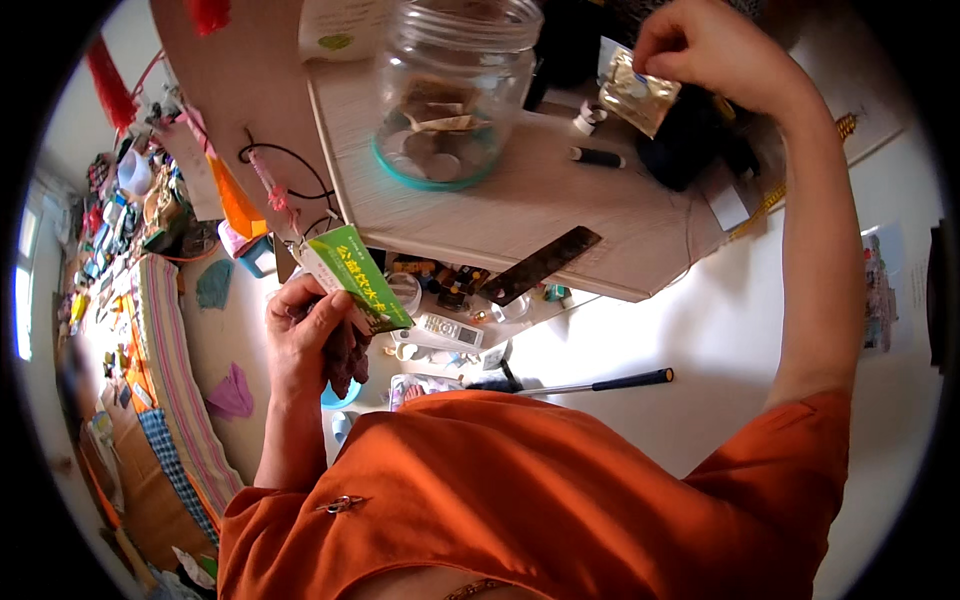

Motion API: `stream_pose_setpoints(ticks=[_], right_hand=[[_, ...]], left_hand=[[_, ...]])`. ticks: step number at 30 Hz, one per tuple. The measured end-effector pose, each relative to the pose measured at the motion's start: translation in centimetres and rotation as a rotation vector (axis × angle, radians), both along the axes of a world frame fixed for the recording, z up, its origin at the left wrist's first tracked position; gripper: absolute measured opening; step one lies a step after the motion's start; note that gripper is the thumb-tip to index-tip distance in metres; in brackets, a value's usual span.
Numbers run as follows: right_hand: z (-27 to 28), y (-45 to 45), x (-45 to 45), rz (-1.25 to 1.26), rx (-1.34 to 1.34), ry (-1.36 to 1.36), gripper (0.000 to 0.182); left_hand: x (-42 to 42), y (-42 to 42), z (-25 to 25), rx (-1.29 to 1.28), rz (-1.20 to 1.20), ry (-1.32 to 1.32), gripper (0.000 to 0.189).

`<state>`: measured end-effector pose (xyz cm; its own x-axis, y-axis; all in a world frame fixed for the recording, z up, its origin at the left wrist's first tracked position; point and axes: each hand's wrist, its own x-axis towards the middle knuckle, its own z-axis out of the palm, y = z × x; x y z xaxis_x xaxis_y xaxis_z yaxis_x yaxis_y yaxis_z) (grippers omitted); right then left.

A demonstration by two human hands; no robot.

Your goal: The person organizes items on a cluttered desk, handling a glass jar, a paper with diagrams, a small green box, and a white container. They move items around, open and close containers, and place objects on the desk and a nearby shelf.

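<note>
My left hand point(307, 322) is closed around a green and white printed card point(356, 281) and a crumpled dark purple cloth point(346, 356) that hangs below it. At the upper right, my right hand point(675, 52) pinches a shiny gold foil packet point(637, 94) above the shelf. Beneath and beside the packet are a small white roll point(588, 118), a spool of black thread point(598, 157) and a black object point(679, 150). Between my hands a clear plastic jar point(454, 97) with a teal base stands on the shelf, with coins and folded notes inside.
The wooden shelf point(465, 214) carries a dark flat strip point(540, 266) that juts over its front edge. A lower shelf holds a white remote control point(450, 330) and small bottles. Cords and a pink tassel hang at the left. Beyond lies a striped bed edge point(176, 375) with clutter.
</note>
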<state>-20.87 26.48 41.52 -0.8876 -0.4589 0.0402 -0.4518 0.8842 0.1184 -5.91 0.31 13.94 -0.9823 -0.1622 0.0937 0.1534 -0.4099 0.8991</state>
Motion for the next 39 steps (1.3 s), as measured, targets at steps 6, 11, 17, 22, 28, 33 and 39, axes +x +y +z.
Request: stream_pose_setpoints(ticks=[6,11,17,22,28,33,39], right_hand=[[-1.1,-1.9,4.0,0.042,-0.083,0.093,0.017],[-4.7,-0.8,0.8,0.28,-0.303,-0.066,0.009],[-5.2,-1.4,1.9,0.236,-0.371,-0.108,0.022],[-6.0,-0.2,1.3,0.237,-0.441,-0.007,0.018],[-6.9,0.4,1.4,0.135,-0.409,0.072,0.018],[-7.4,-1.1,2.7,0.298,-0.309,0.246,0.023],[-8.0,-1.3,4.1,0.312,-0.483,0.01,0.022]], left_hand=[[-0.1,0.0,-0.3,0.02,-0.014,0.022,0.016],[0.6,-1.1,-1.2,-0.011,0.016,-0.039,0.012],[0.7,-1.8,-2.0,-0.045,0.009,-0.046,0.012],[0.7,-1.7,-1.6,0.016,-0.01,-0.059,0.011],[0.3,-0.7,-0.8,0.02,0.027,-0.054,0.016],[0.1,-0.5,-2.0,-0.011,0.134,-0.014,0.013],[0.3,-0.4,-1.6,-0.003,0.148,-0.043,0.01]])
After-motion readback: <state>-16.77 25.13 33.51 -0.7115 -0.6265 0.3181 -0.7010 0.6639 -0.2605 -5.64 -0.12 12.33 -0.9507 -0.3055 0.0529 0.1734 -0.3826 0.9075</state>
